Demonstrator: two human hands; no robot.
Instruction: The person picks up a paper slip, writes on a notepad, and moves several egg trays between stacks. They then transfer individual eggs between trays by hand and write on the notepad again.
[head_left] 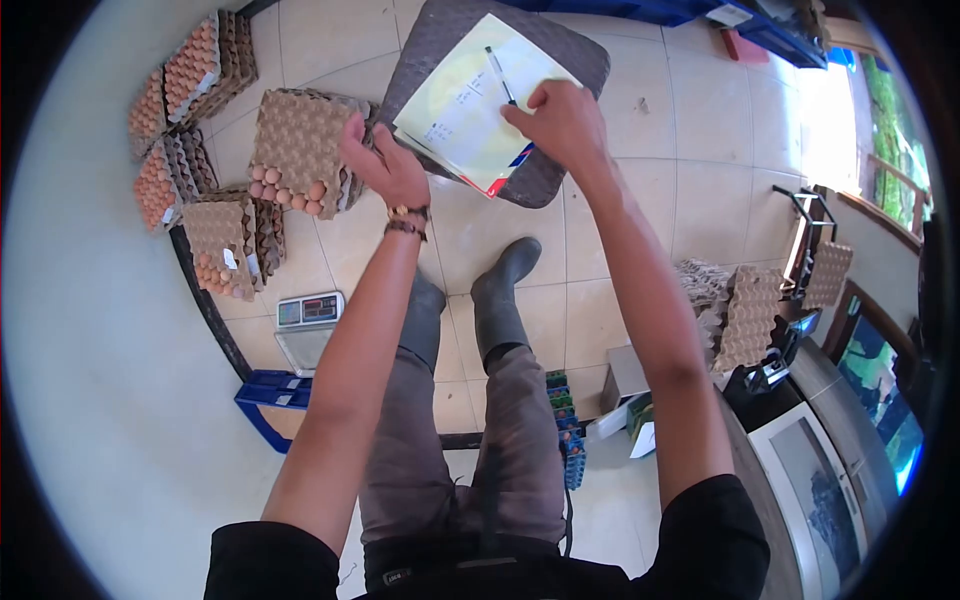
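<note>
My right hand (565, 122) is over the right side of a pale paper pad (465, 100) with handwriting on it. Its thumb and forefinger are apart. A pen (499, 72) lies slantwise on the page, its lower end right by my thumb tip. The pad rests on a brown, textured stool top (420, 45). To the left, my left hand (388, 170) hovers between the stool and a stack of egg trays (305, 125); its fingers are stretched and the thumb stands apart, holding nothing. Brown eggs (290, 190) show along the near edge of that stack.
More stacked trays with eggs (192, 62) stand along the left wall, with another stack (220, 235) nearer. A digital scale (310, 310) and a blue crate (275, 390) are lower left. Bare egg trays (750, 315) stand at right, beside a cabinet (810, 470). My boots (505, 290) are below the stool.
</note>
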